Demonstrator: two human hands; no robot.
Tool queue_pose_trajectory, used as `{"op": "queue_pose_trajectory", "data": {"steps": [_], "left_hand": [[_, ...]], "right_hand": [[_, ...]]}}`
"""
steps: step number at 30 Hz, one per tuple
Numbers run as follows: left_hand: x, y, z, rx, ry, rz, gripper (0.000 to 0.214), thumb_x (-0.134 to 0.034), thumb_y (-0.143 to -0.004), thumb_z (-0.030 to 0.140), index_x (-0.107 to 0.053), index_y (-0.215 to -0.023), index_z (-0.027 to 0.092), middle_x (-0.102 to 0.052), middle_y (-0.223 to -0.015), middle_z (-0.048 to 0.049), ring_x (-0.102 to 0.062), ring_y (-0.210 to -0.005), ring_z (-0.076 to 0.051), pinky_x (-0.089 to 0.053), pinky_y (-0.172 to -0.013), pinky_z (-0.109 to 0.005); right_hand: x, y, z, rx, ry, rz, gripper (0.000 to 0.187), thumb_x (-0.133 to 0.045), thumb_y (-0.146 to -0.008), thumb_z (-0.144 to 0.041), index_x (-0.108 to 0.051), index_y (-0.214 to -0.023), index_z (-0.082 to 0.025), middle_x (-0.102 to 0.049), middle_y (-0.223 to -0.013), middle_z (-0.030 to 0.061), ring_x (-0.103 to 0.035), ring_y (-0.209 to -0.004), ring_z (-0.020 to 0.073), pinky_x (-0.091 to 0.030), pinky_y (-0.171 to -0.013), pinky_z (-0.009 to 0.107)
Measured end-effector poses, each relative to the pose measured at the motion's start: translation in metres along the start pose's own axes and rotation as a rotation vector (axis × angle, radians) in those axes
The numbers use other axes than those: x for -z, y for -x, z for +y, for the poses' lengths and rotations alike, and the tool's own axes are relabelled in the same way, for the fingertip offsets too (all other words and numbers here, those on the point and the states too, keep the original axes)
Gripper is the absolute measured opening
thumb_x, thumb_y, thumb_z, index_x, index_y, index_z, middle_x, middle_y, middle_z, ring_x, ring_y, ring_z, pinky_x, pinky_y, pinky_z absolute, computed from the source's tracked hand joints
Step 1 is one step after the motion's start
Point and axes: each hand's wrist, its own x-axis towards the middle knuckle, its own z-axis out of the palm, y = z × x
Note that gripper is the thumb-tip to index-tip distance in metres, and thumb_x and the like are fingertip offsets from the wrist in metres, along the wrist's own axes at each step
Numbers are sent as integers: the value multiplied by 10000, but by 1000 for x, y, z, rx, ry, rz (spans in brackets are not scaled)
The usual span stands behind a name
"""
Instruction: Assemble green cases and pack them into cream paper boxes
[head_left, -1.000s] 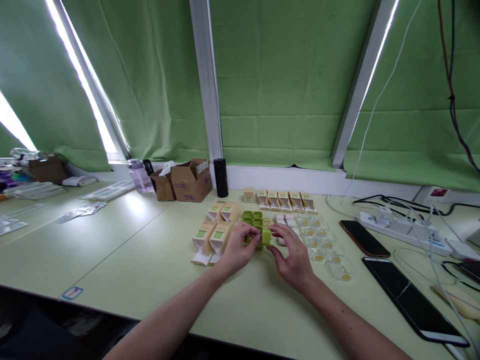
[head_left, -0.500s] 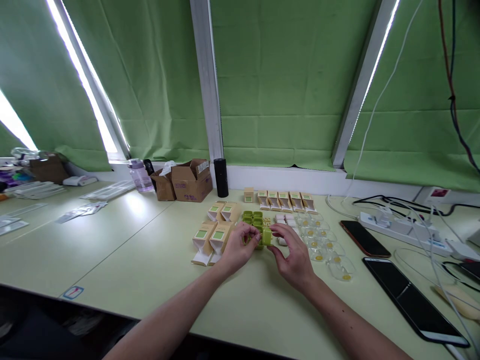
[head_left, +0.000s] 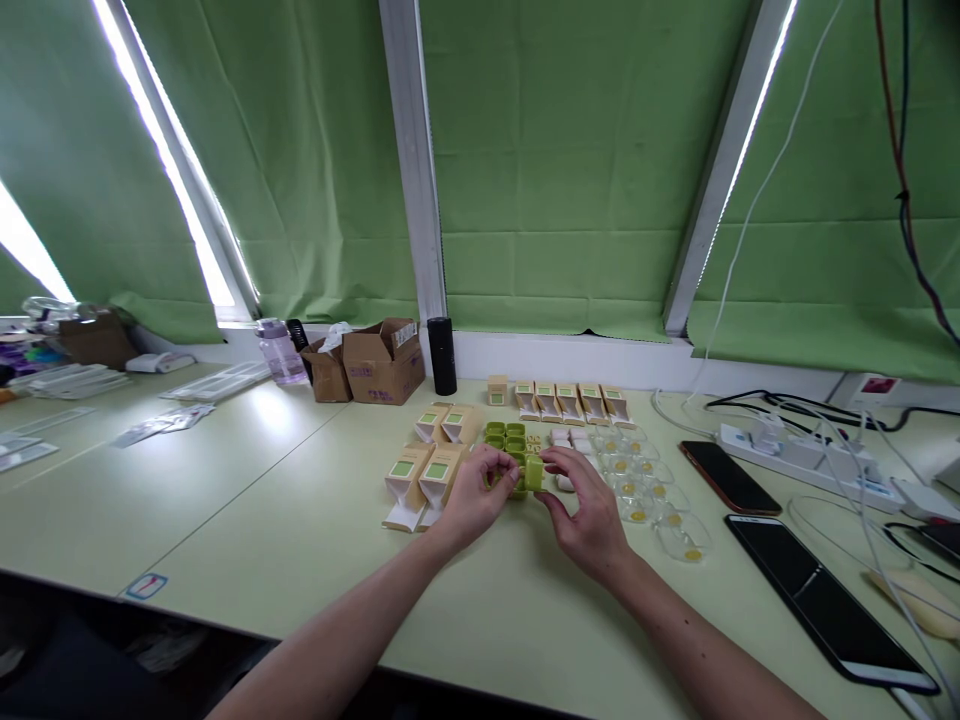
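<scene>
A small green plastic cup (head_left: pixel 534 473) is held up on its side between my two hands. My right hand (head_left: pixel 583 505) has thumb and fingers closed round its right side. My left hand (head_left: pixel 484 488) is pinched at its left side; whether a separate small part sits in those fingertips I cannot tell. Just behind, more green cups (head_left: pixel 505 430) stand in rows on the table, partly hidden by my hands. Beside them lie small beige pieces (head_left: pixel 533 440) and white blocks (head_left: pixel 570 435). Several clear plastic covers (head_left: pixel 643 468) with yellow spots lie to the right.
Open cardboard cartons (head_left: pixel 420 475) with green labels stand left of my hands, and a row of similar cartons (head_left: pixel 571 402) at the back. Two phones (head_left: pixel 731 477), a power strip (head_left: pixel 810 462) and cables are at right. Brown boxes (head_left: pixel 384 362) and a black cylinder (head_left: pixel 442 356) stand behind.
</scene>
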Motion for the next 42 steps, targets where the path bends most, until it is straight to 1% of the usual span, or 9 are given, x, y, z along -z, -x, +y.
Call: {"op": "queue_pose_trajectory", "data": {"steps": [10,19,24,28,31,33,35,39,42], "left_hand": [[1,0,-1,30,18,-3,162,-666,-906,325,-693,-843,178,-663,-860,-59,-624,-847,-211,-495,-713,-314],[2,0,-1,46,25,1,174,-681,-901,347,-690,-840,184,-669,-861,-55,-619,-819,-200,-491,-699,-305],[2,0,-4,67,68,8,214,-681,-905,384,-682,-834,181,-663,-878,-57,-611,-790,-190,-496,-682,-299],[3,0,-6,74,64,15,237,-682,-912,401,-688,-831,179,-655,-873,-58,-613,-810,-195,-501,-696,-300],[5,0,-6,69,34,46,241,-642,-949,404,-719,-902,180,-648,-857,-60,-614,-843,-207,-502,-718,-309],[7,0,-5,37,-14,89,225,-636,-957,381,-735,-993,183,-666,-916,-76,-617,-891,-222,-504,-750,-329],[8,0,-1,-24,-67,120,212,-646,-954,344,-729,-1076,192,-689,-987,-94,-613,-975,-249,-512,-817,-365],[9,2,6,-183,-158,90,254,-673,-934,253,-683,-1184,210,-727,-1101,-114,-543,-1188,-310,-485,-1010,-472],[7,4,9,-297,-219,65,387,-717,-885,200,-645,-1264,217,-700,-1241,-128,-508,-1261,-335,-449,-1074,-524]], "right_hand": [[1,0,-2,-24,-1,-5,428,-638,-954,-176,-584,-1369,-265,-676,-1351,119,-694,-1189,291,-628,-1016,494],[2,-1,-2,-38,5,-7,418,-634,-963,-205,-588,-1375,-266,-678,-1344,131,-706,-1157,303,-639,-972,503],[3,-1,-3,-42,4,7,410,-631,-966,-201,-590,-1369,-267,-676,-1337,128,-708,-1133,293,-652,-927,475],[3,-2,-3,-37,15,2,421,-628,-964,-197,-581,-1377,-264,-671,-1339,129,-703,-1137,292,-656,-921,467],[3,-2,-2,-33,17,4,434,-617,-966,-189,-569,-1391,-260,-655,-1348,136,-683,-1178,300,-658,-944,481],[4,-2,-2,-32,12,6,447,-606,-967,-181,-559,-1405,-257,-635,-1365,142,-654,-1233,307,-650,-985,502],[4,-2,-2,-27,4,2,462,-590,-971,-173,-547,-1423,-258,-613,-1379,146,-625,-1278,311,-645,-1008,511],[6,-3,-4,22,52,-6,511,-566,-972,-154,-524,-1470,-262,-587,-1381,154,-592,-1331,328,-615,-1057,543],[7,-4,-6,66,91,-13,552,-554,-973,-131,-501,-1507,-261,-586,-1377,158,-603,-1323,327,-612,-1053,533]]}}
